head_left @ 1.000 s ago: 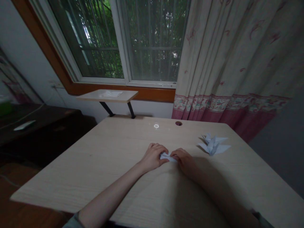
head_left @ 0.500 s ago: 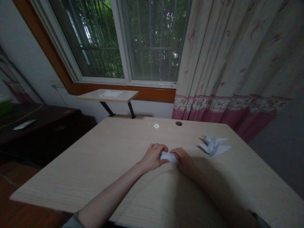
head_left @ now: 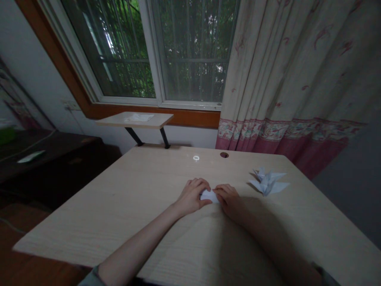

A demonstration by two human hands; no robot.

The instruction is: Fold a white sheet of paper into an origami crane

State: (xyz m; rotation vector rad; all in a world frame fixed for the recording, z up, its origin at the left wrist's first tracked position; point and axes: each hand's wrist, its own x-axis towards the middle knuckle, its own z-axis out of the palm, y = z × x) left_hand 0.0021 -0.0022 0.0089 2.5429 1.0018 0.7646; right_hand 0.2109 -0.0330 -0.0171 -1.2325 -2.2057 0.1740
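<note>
From my remote seat, the head camera shows the folded white paper [head_left: 209, 195] low on the desk [head_left: 125, 190], toward the middle of its near part and held between both hands; my left hand [head_left: 191, 196] is curled over its left end, fingers bunched and pressing in; my right hand [head_left: 228, 198] is pinching the right end in the same way, so the two hands nearly meet with only a short strip of paper showing; my fingers hide most of it, and I cannot tell how many layers it has or exactly how it is folded.

I judge the piece very light and fairly soft; it should be a little stiffer along its creases and where the layers stack, but a hard squeeze could crush it; on this smooth desk it would probably skid under a careless touch; the safest hold looks like a fingertip pinch on the thick folded ends, away from any thin edges.

Just right of my right hand, an origami bird [head_left: 268, 182] of white paper sits on the desk, its pointed wings spread; beyond the desk, a small wall shelf [head_left: 133, 120] carries a pale sheet [head_left: 139, 117] beneath the window [head_left: 190, 51].
</note>
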